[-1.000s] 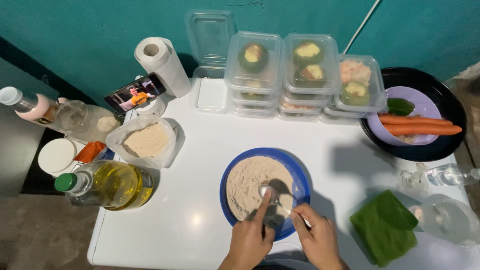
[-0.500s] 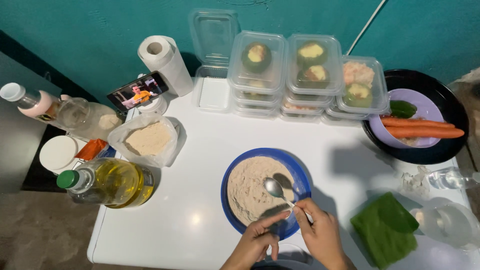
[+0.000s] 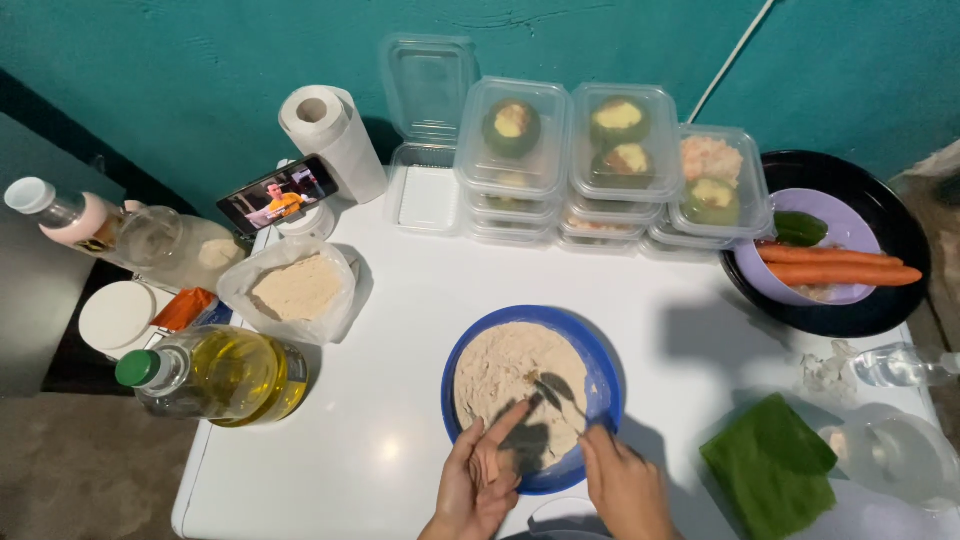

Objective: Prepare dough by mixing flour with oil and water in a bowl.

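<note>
- Here, the left hand [image 3: 478, 487] rests on the near rim of the blue plate [image 3: 604, 385], fingers loosely curled, thumb reaching into the flour [image 3: 505, 365]; it seems to grip nothing but the rim.
- The right hand [image 3: 622, 487] pinches the handle of a spoon [image 3: 557, 393], whose bowl lies low over the flour near the plate's middle.
- To do this well, I judge the left hand should steady the plate while the spoon moves in shallow strokes, kept inside the rim so no flour spills onto the white table [image 3: 400, 300].
- To the left stand an oil bottle [image 3: 215, 375] and a bag of crumbs [image 3: 295, 288], well apart from the plate.
- Farthest off, stacked clear boxes [image 3: 560, 160] of filled green vegetables line the wall; carrots [image 3: 835, 265] lie in a bowl on the right.
</note>
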